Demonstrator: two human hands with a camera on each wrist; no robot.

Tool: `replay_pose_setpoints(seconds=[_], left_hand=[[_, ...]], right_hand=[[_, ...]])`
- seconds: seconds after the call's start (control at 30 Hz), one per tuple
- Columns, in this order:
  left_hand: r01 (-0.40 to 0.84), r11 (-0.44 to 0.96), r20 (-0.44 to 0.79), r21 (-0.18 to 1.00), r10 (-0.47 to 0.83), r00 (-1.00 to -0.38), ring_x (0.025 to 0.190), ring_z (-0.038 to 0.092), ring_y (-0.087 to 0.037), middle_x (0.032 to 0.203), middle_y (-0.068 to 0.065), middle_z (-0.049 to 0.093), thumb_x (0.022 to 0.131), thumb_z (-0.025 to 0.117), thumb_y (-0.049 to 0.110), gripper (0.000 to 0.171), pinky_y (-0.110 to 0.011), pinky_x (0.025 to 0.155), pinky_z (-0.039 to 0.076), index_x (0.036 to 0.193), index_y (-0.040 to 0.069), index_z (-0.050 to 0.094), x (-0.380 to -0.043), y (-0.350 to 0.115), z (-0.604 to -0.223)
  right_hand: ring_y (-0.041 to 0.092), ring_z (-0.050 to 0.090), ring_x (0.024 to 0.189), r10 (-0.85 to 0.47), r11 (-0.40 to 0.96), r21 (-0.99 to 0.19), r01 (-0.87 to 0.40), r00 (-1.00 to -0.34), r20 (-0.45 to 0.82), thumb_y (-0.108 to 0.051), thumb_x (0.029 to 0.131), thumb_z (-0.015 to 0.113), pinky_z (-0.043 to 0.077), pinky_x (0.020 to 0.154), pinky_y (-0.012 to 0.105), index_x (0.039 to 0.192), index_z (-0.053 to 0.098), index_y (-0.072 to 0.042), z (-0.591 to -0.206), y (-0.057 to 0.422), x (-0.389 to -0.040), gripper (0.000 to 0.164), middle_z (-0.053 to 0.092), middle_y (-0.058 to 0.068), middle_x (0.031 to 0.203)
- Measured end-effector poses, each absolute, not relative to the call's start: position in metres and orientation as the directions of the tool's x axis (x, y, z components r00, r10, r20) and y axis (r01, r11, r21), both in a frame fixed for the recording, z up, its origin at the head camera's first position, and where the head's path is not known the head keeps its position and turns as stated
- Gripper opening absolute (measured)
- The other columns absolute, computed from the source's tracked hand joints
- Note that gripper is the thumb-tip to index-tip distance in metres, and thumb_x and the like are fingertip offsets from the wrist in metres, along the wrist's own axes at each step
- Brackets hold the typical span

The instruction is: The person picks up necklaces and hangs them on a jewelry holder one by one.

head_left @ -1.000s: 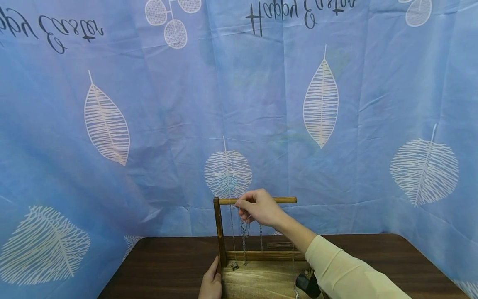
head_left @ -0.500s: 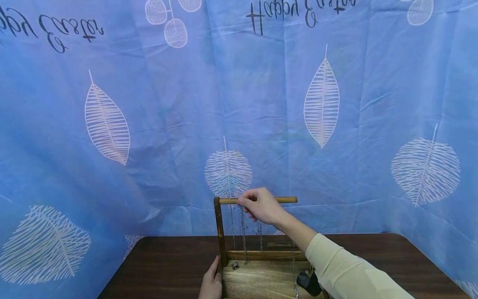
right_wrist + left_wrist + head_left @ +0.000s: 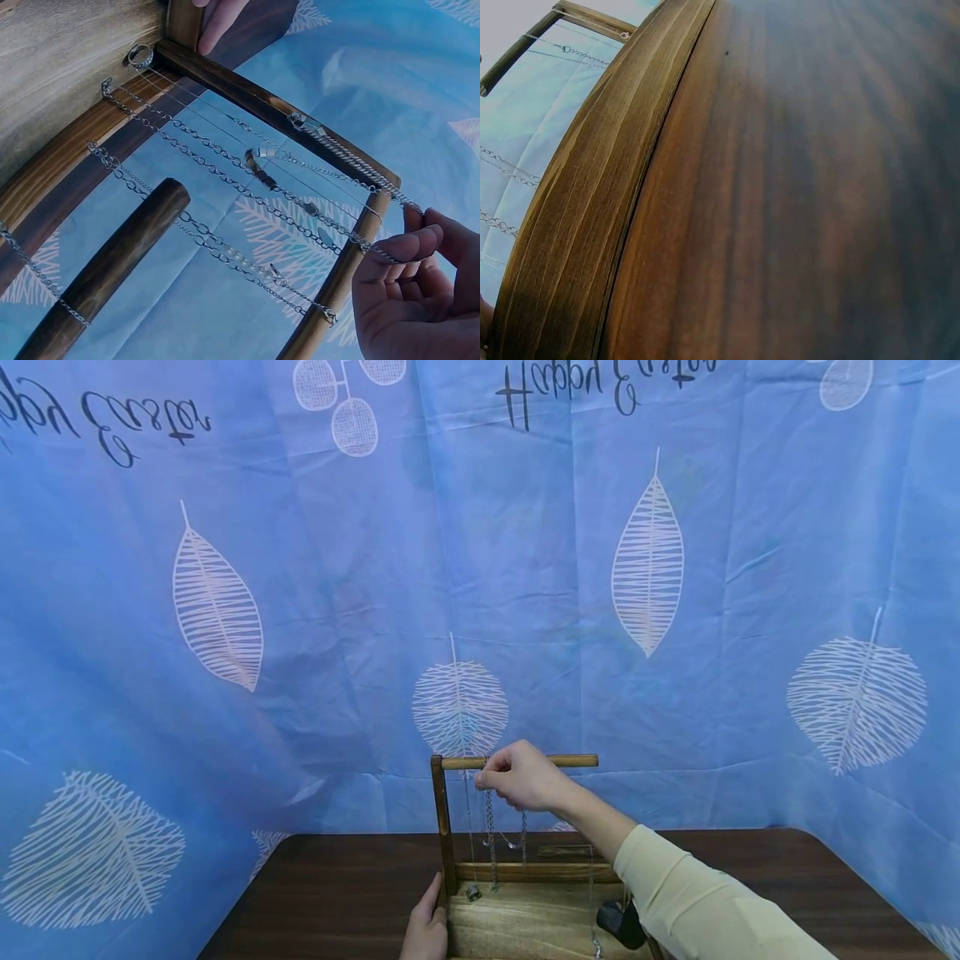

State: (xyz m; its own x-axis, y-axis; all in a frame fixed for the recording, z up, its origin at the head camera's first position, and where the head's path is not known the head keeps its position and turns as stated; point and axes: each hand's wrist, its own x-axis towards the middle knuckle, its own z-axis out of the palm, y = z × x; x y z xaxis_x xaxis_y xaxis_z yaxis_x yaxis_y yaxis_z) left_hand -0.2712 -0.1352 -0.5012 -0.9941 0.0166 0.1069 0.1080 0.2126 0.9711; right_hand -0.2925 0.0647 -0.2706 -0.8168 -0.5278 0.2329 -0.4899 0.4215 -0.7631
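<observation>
My right hand (image 3: 522,777) pinches a thin silver chain between thumb and fingertips, just in front of the horizontal bar of a wooden jewelry stand (image 3: 573,761). In the right wrist view that chain (image 3: 360,159) leads from the fingertips across the bar, and a strand with dark beads (image 3: 259,171) runs to the thumb. Other silver chains (image 3: 196,155) hang from the bar close by, one strand ending at a ring (image 3: 140,55). My left hand (image 3: 425,931) grips the left side of the stand's base, one finger straight along the outside; its palm is hidden.
The stand's wooden tray (image 3: 517,918) lies on a dark brown table (image 3: 337,885). A black object (image 3: 621,925) sits at the tray's right, partly behind the sleeve, beside another hanging chain (image 3: 592,902). A blue leaf-print cloth (image 3: 555,568) hangs behind the table.
My right hand rose slightly to the bar, then dropped a little below it, still holding the chain. A loop of chain now sags under the hand. The left hand has stayed put.
</observation>
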Motion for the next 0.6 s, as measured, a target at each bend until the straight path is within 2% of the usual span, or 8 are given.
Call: replay_pose_setpoints(seconds=[0.23, 0.6], left_hand=[[0.095, 0.208, 0.092, 0.973, 0.022, -0.995, 0.137, 0.018, -0.062, 0.149, -0.047, 0.016, 0.096, 0.031, -0.014, 0.055, -0.068, 0.107, 0.031, 0.148, -0.023, 0.017, -0.2710, -0.1351, -0.5006], [0.096, 0.204, 0.093, 0.974, 0.024, -0.995, 0.137, 0.018, -0.062, 0.150, -0.047, 0.016, 0.096, 0.031, -0.015, 0.054, -0.068, 0.107, 0.030, 0.148, -0.024, 0.018, -0.2723, -0.1359, -0.5016]], right_hand=[[0.011, 0.041, 0.041, -0.517, 0.435, -0.747, -0.502, -0.819, 0.249, -0.021, 0.100, 0.064, 0.039, 0.042, 0.027, 0.073, 0.071, -0.008, -0.2704, 0.0631, -0.2912, 0.031, 0.048, -0.001, 0.052], [0.013, 0.049, 0.048, -0.483, 0.325, -0.836, -0.442, -0.838, 0.255, -0.022, 0.103, 0.059, 0.048, 0.047, 0.027, 0.078, 0.066, -0.004, -0.2676, 0.0603, -0.2917, 0.032, 0.055, 0.004, 0.060]])
